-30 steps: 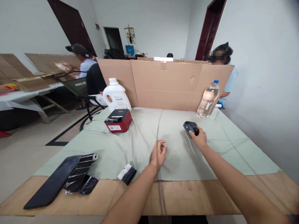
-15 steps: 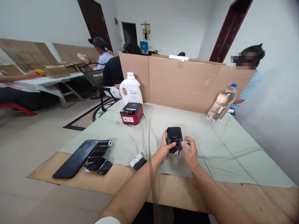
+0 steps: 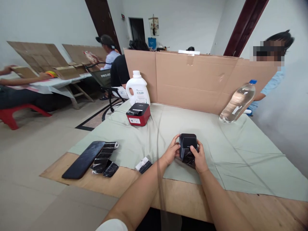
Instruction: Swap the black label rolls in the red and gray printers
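Note:
A small black box-shaped device [image 3: 187, 146] with a strip of dark glossy film at its front is held just above the green cloth [image 3: 228, 150], near the table's front. My left hand [image 3: 171, 151] grips its left side. My right hand [image 3: 197, 157] grips its right front, thumb on the film. Both forearms reach in from the bottom edge.
A red and black label printer [image 3: 138, 114] and a white jug [image 3: 137, 88] stand at the back left, a water bottle [image 3: 237, 101] leans at the back right, before a cardboard screen [image 3: 199, 80]. A black sheet [image 3: 83, 155], film rolls [image 3: 104, 157] and a small pack [image 3: 143, 165] lie front left. People sit beyond.
My right hand brought the black device from the right of the cloth to the front middle. My left hand took its left side, and both hands now hold it.

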Action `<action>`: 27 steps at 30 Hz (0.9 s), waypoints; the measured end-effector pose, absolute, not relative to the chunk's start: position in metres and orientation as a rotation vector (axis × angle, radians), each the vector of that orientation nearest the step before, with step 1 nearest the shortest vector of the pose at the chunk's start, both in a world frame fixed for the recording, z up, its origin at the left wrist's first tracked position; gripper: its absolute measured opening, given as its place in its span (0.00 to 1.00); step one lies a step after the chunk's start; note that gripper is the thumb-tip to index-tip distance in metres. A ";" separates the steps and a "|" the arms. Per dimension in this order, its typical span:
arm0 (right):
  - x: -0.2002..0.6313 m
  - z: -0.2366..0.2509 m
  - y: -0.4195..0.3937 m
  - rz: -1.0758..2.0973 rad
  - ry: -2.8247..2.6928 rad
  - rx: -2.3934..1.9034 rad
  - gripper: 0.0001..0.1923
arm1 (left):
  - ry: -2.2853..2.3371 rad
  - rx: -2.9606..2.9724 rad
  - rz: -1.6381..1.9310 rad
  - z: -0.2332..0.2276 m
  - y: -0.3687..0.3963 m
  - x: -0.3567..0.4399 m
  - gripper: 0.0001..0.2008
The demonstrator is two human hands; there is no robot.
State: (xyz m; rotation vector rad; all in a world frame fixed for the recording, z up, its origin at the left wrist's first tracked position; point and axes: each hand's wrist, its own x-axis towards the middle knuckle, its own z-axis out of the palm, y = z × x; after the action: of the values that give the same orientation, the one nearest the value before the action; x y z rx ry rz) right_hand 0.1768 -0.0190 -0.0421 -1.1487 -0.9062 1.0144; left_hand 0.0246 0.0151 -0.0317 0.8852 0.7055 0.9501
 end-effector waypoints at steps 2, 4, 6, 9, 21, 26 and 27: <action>0.179 -0.039 -0.020 1.062 -0.886 -1.119 0.33 | 0.695 0.892 0.918 -0.030 0.016 0.023 0.37; 0.181 -0.037 -0.021 1.090 -0.889 -1.104 0.32 | 0.671 0.913 0.870 -0.029 0.016 0.022 0.33; 0.183 -0.036 -0.022 1.109 -0.891 -1.098 0.31 | 0.656 0.931 0.843 -0.028 0.017 0.021 0.30; 0.185 -0.036 -0.022 1.151 -0.886 -1.088 0.31 | 0.670 0.934 0.850 -0.029 0.019 0.020 0.28; 0.203 -0.030 -0.019 1.144 -1.046 -1.011 0.32 | 0.727 0.887 0.792 -0.025 0.018 0.018 0.25; 0.207 -0.042 -0.011 0.916 -0.982 -1.235 0.23 | 0.781 0.950 0.736 -0.026 0.014 0.019 0.25; 0.208 -0.044 -0.010 0.843 -1.005 -1.288 0.23 | 0.788 0.970 0.719 -0.026 0.013 0.019 0.25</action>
State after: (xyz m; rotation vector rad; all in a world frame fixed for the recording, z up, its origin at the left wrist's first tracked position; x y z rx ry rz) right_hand 0.2083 -0.0102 -0.0440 -1.2884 -1.0051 0.8430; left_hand 0.0191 0.0132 -0.0260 0.9700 0.7876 0.7189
